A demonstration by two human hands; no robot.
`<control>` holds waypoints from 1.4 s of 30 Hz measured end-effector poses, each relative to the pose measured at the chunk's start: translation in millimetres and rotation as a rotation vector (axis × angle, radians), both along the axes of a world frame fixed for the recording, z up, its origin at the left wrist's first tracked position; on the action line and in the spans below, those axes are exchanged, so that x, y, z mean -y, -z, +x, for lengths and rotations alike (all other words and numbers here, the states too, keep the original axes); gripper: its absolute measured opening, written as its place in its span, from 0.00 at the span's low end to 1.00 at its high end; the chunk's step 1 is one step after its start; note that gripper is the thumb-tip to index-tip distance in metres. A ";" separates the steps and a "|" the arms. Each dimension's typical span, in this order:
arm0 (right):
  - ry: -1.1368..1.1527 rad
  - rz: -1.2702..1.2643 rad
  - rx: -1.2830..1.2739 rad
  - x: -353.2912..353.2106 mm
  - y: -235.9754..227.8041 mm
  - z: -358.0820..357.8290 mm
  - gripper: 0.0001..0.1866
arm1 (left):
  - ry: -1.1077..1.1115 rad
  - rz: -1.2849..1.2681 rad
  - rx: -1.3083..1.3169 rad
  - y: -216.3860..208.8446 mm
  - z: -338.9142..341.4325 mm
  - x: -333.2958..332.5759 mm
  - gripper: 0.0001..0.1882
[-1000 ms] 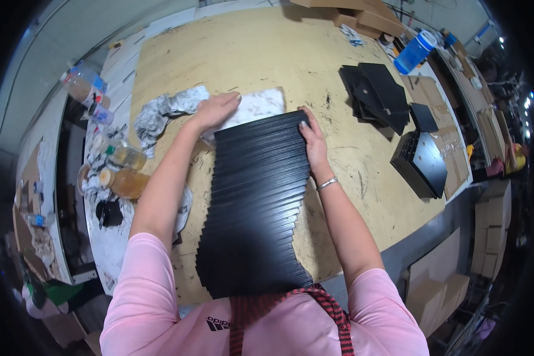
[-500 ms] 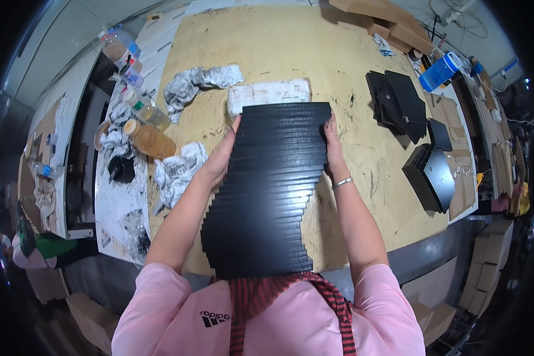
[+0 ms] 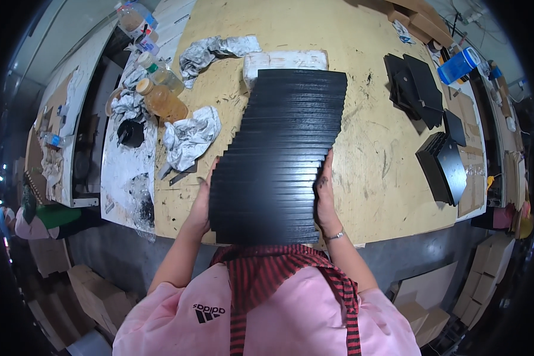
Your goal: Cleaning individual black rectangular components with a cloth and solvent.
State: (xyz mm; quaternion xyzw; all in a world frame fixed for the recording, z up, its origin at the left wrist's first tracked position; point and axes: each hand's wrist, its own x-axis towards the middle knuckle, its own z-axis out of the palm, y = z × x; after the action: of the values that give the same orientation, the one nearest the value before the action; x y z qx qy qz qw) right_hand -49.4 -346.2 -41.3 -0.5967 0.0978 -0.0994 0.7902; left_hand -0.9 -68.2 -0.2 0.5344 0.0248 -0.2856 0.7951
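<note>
A long stack of black panels point(image 3: 273, 163) is lying on the yellowish table point(image 3: 385, 178), its far end sitting just by a white block point(image 3: 291, 59), its near end reaching the striped apron point(image 3: 279, 267). The left hand point(image 3: 204, 202) is pressing its left side, fingers uncurled but partly hidden; the right hand point(image 3: 326, 199) is bracing opposite, fingers stretching along the edge.

Stacked boards point(image 3: 273, 160) are black, the counter point(image 3: 377, 178) pale yellow, the T-shirt point(image 3: 311, 308) pink, the apron point(image 3: 270, 270) striped red and black.
</note>
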 end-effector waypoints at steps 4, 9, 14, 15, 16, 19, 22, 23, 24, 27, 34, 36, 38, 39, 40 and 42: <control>-0.056 0.021 0.005 5.2 -10.1 -3.3 0.42 | 0.017 -0.040 -0.080 -1.1 -4.0 12.8 0.34; -0.043 0.002 0.039 17.7 -22.1 8.7 0.43 | -0.015 0.090 0.116 -8.1 14.7 27.5 0.37; -0.045 0.036 0.063 41.0 -7.1 48.3 0.39 | 0.037 0.055 0.219 -3.4 48.2 45.9 0.41; -0.048 0.023 0.069 40.8 -7.8 49.6 0.40 | 0.065 0.071 0.272 -3.0 48.4 45.5 0.41; -0.052 0.010 0.075 40.2 -8.1 49.9 0.40 | 0.092 0.086 0.325 -2.8 48.8 45.5 0.41; -0.065 -0.022 0.084 41.4 -8.9 48.0 0.41 | 0.142 0.231 0.382 -3.6 53.9 49.0 0.40; -0.099 0.031 0.095 39.9 -12.9 52.8 0.39 | 0.164 0.356 0.457 5.8 63.1 42.4 0.40; -0.150 0.033 0.082 41.4 -11.8 54.7 0.38 | 0.150 0.353 0.459 7.6 63.7 38.1 0.40; -0.152 0.031 0.082 47.1 -5.3 52.1 0.38 | 0.167 0.236 0.346 -4.0 60.6 41.9 0.41; -0.075 0.064 0.068 60.8 8.6 38.3 0.40 | 0.078 0.142 0.246 -6.9 47.1 33.2 0.42; -0.331 -0.320 0.005 46.1 -8.7 -91.2 0.63 | -0.082 -0.020 0.075 33.3 -63.1 -37.6 0.46; -0.380 -0.219 0.004 24.2 -3.1 -100.0 0.75 | -0.099 -0.060 0.059 30.6 -74.9 -25.3 0.45; -0.329 -0.214 -0.101 4.5 -4.2 -101.2 0.76 | -0.297 -0.112 -0.060 23.3 -80.9 4.0 0.43; -0.321 -0.249 -0.078 1.9 1.5 -100.1 0.74 | -0.352 -0.013 -0.034 39.9 -83.5 6.5 0.41; -0.324 -0.240 -0.075 3.8 4.6 -99.3 0.74 | -0.356 -0.004 -0.032 36.3 -84.2 13.0 0.41; -0.297 -0.132 -0.066 16.8 6.8 -98.9 0.71 | -0.350 -0.088 -0.105 28.3 -87.4 29.3 0.40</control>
State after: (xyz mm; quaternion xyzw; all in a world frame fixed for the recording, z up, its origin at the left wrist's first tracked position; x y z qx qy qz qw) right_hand -148.4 -363.0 -48.1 -0.6583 0.0279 0.0321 0.7516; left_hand -88.3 -97.5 -28.5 0.4711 0.1464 -0.1713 0.8528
